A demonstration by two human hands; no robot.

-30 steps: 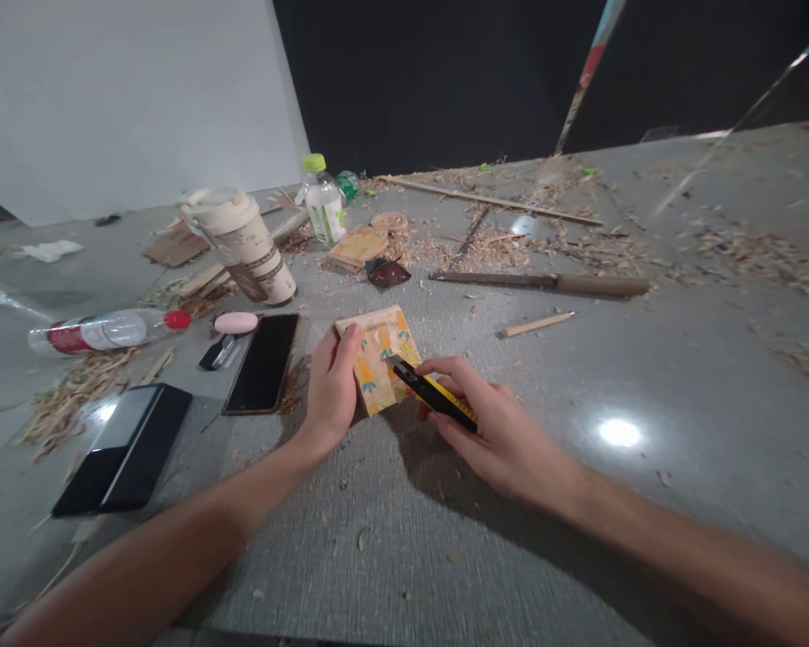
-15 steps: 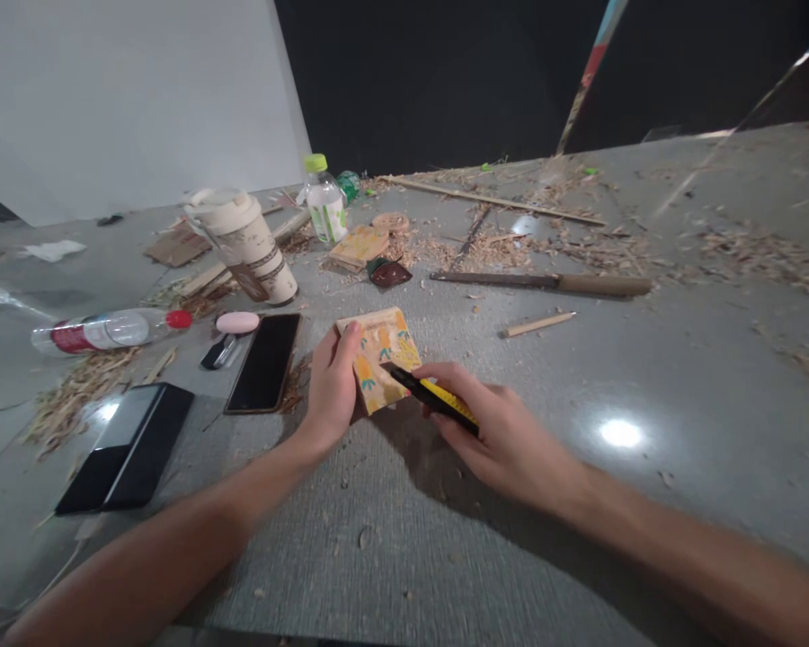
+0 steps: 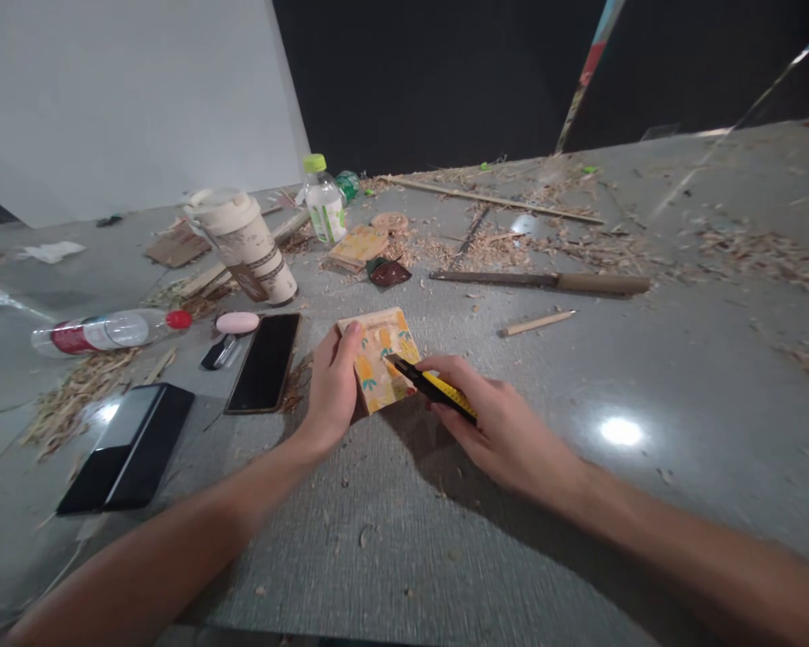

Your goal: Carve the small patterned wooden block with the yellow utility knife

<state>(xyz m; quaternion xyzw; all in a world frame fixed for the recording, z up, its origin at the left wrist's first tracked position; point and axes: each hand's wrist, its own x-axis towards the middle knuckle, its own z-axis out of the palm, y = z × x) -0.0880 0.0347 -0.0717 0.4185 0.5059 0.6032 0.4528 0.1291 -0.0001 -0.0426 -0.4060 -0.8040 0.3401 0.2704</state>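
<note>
A small wooden block with an orange and yellow printed face (image 3: 381, 352) lies on the grey table (image 3: 445, 539) in front of me. My left hand (image 3: 330, 391) grips its left edge, thumb on top. My right hand (image 3: 495, 427) is closed round a black and yellow utility knife (image 3: 435, 391). The knife's tip rests on the block's right part.
Left of the block lie a black phone (image 3: 264, 361), a dark tablet (image 3: 128, 445), a pink object (image 3: 236, 322), a fallen water bottle (image 3: 108, 331) and a beige tumbler (image 3: 243, 244). Behind are a green-capped bottle (image 3: 324, 202), wood shavings (image 3: 485, 247), a long knife (image 3: 546, 282) and a wooden stick (image 3: 536, 323).
The knife tip shifted slightly across the block's face, a little left and back again. My left hand kept its grip on the block.
</note>
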